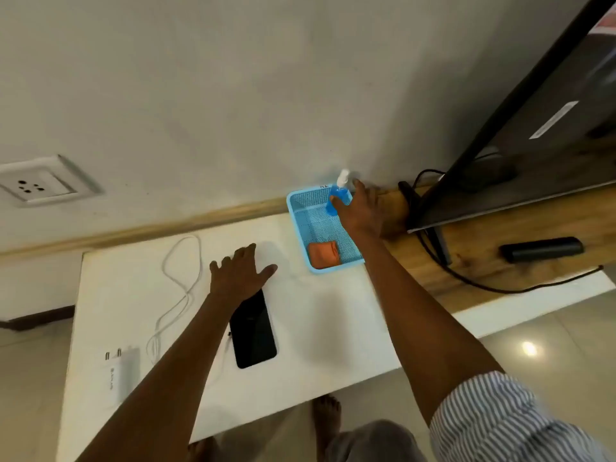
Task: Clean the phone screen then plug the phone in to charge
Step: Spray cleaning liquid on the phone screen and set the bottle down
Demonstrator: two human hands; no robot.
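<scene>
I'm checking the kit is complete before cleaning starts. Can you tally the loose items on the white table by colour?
Blue: 2, basket and spray bottle
White: 2, charger and cable
Black: 1, phone
Orange: 1, cloth
Total: 6

Home: television (520,128), wall socket (36,185).

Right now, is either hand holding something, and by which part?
The right hand wraps the blue spray bottle around its body, below the white nozzle, in the blue basket. The left hand rests flat, open, on the phone.
</scene>
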